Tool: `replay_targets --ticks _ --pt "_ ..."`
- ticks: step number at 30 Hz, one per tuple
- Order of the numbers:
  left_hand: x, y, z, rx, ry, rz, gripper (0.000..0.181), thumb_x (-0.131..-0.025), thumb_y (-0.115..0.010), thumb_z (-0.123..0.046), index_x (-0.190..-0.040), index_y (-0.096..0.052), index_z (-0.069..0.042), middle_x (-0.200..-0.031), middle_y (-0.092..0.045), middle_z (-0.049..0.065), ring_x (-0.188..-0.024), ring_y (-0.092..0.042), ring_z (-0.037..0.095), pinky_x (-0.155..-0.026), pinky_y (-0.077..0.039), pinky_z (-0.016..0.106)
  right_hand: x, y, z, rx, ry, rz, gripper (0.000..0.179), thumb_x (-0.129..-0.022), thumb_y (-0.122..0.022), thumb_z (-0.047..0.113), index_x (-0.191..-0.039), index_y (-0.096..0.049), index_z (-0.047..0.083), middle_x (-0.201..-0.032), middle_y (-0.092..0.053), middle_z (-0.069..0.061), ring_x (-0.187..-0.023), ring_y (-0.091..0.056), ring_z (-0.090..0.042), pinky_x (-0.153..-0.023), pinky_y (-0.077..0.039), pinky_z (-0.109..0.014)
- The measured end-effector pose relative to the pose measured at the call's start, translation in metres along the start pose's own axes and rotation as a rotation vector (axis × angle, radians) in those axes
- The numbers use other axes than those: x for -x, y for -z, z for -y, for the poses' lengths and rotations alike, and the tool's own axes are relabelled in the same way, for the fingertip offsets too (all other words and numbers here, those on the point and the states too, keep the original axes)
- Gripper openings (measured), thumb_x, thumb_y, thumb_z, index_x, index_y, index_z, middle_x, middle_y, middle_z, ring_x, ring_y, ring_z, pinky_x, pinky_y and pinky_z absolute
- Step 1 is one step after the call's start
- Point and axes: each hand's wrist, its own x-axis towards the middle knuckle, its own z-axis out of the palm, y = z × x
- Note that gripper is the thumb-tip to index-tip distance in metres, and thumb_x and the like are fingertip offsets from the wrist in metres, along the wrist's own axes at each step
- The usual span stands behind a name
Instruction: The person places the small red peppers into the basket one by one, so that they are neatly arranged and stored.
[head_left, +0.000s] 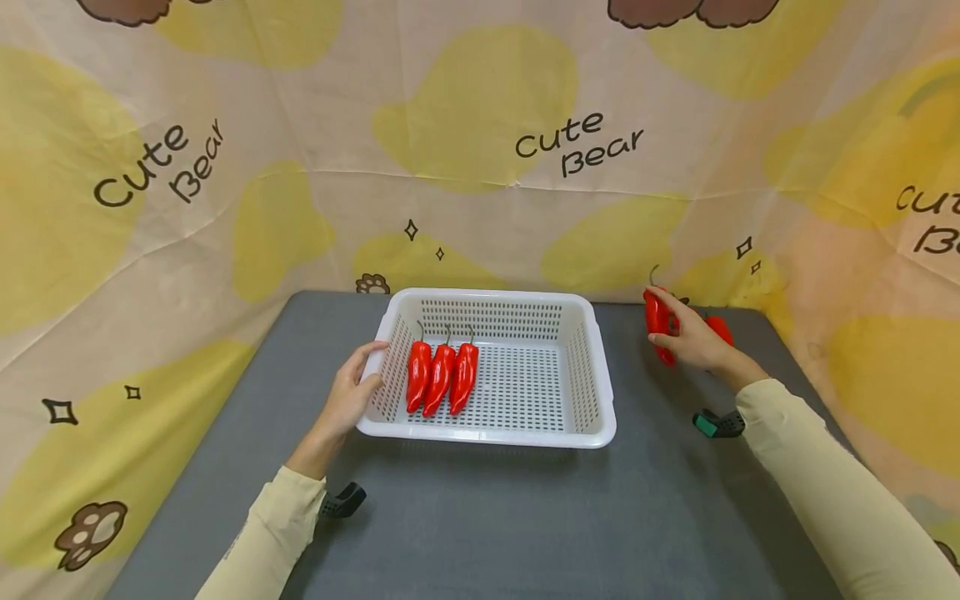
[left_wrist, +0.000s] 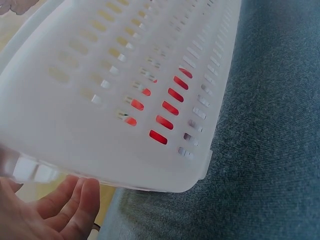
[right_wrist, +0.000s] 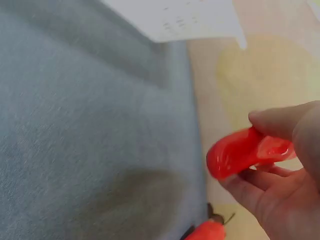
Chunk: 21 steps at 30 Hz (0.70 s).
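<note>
Right of the white, perforated plastic basket [head_left: 487, 436], the right hand [head_left: 693, 337] is partly hiding some red, dark-stemmed pieces [head_left: 720, 327]. Grey tabletop [head_left: 633, 383] is running between that hand and the basket, whose left rim the left hand [head_left: 347, 396] is gripping with bent fingers; the right thumb and fingers are pinching a glossy, thin-stemmed, tapering red pepper [head_left: 656, 315].

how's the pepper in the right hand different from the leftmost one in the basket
The held pepper is pinched in the right hand, outside the basket; the leftmost pepper lies inside it. In the head view, the held pepper's tip angles right, the leftmost pepper's left. The hand partly hides the held pepper; the leftmost pepper is uncovered. Both are glossy red with thin stems.
</note>
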Motion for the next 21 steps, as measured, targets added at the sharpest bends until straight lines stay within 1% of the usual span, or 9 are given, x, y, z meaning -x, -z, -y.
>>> replay_targets --ticks 1,3,5,7,8,10,14,17,21 --pt "0.000 0.000 0.000 -0.001 0.000 0.000 0.054 -0.094 -0.042 0.004 -0.147 -0.043 -0.006 -0.148 -0.049 0.030 -0.115 -0.061 0.047 -0.083 -0.060 0.051 0.000 0.001 0.003 -0.007 0.003 -0.011 0.084 -0.097 -0.061 0.003 -0.162 -0.009 0.008 -0.157 -0.024 -0.035 -0.131 -0.038 -0.054 -0.094 -0.054 -0.054" --pt "0.000 0.000 0.000 0.000 0.002 0.002 0.054 -0.094 -0.042 0.004 -0.147 -0.043 -0.006 -0.149 -0.048 0.030 -0.116 -0.061 0.048 -0.084 -0.059 0.052 0.001 0.002 0.007 -0.017 0.024 -0.031 0.084 -0.096 -0.063 0.005 -0.162 -0.010 0.006 -0.156 -0.027 -0.034 -0.130 -0.040 -0.053 -0.090 -0.057 -0.040" --pt "0.000 0.000 0.000 0.001 0.002 0.000 0.054 -0.094 -0.042 0.004 -0.147 -0.043 -0.006 -0.149 -0.048 0.030 -0.116 -0.061 0.048 -0.084 -0.059 0.053 0.001 0.003 0.011 -0.011 0.048 -0.050 0.085 -0.096 -0.065 0.007 -0.161 -0.011 0.005 -0.155 -0.030 -0.033 -0.126 -0.044 -0.052 -0.084 -0.054 -0.025" --pt "0.000 0.000 0.000 0.000 0.006 0.000 0.054 -0.094 -0.042 0.004 -0.147 -0.043 -0.007 -0.149 -0.049 0.029 -0.116 -0.061 0.047 -0.083 -0.060 0.051 0.000 0.003 0.015 -0.023 0.069 -0.056 0.086 -0.095 -0.066 0.007 -0.162 -0.011 0.006 -0.154 -0.032 -0.033 -0.121 -0.050 -0.051 -0.079 -0.051 -0.017" --pt "0.000 0.000 0.000 0.002 0.009 -0.002 0.054 -0.094 -0.042 0.004 -0.147 -0.044 -0.007 -0.148 -0.049 0.029 -0.115 -0.061 0.046 -0.083 -0.060 0.048 0.000 0.003 0.018 -0.028 0.074 -0.056 0.087 -0.095 -0.066 0.007 -0.162 -0.011 0.008 -0.154 -0.032 -0.032 -0.117 -0.053 -0.051 -0.077 -0.051 -0.016" --pt "-0.001 0.000 0.000 0.004 0.011 -0.005 0.055 -0.093 -0.042 0.004 -0.147 -0.044 -0.008 -0.147 -0.051 0.029 -0.113 -0.062 0.044 -0.080 -0.059 0.041 0.000 0.003 0.023 -0.031 0.073 -0.055 0.089 -0.095 -0.067 0.008 -0.163 -0.010 0.013 -0.153 -0.031 -0.031 -0.115 -0.054 -0.051 -0.078 -0.053 -0.021" --pt "-0.002 -0.001 0.000 0.013 0.005 -0.001 0.057 -0.091 -0.043 0.005 -0.147 -0.044 -0.008 -0.145 -0.053 0.028 -0.111 -0.062 0.041 -0.076 -0.056 0.031 0.000 0.000 0.033 -0.041 0.080 -0.050 0.092 -0.094 -0.069 0.010 -0.163 -0.010 0.019 -0.153 -0.029 -0.030 -0.122 -0.046 -0.048 -0.085 -0.056 -0.043" --pt "-0.002 0.000 0.001 0.013 0.002 0.005 0.057 -0.091 -0.042 0.006 -0.147 -0.044 -0.007 -0.146 -0.052 0.029 -0.112 -0.062 0.041 -0.076 -0.056 0.030 -0.001 -0.004 0.039 -0.043 0.096 -0.053 0.091 -0.092 -0.070 0.012 -0.163 -0.013 0.019 -0.152 -0.031 -0.029 -0.126 -0.041 -0.046 -0.089 -0.056 -0.052" --pt "-0.002 0.000 0.001 0.014 0.007 -0.002 0.056 -0.092 -0.042 0.005 -0.146 -0.045 -0.007 -0.146 -0.052 0.029 -0.110 -0.062 0.042 -0.075 -0.057 0.032 -0.004 -0.008 0.045 -0.014 0.103 -0.077 0.091 -0.091 -0.072 0.016 -0.163 -0.016 0.019 -0.150 -0.035 -0.026 -0.125 -0.043 -0.044 -0.089 -0.057 -0.056"
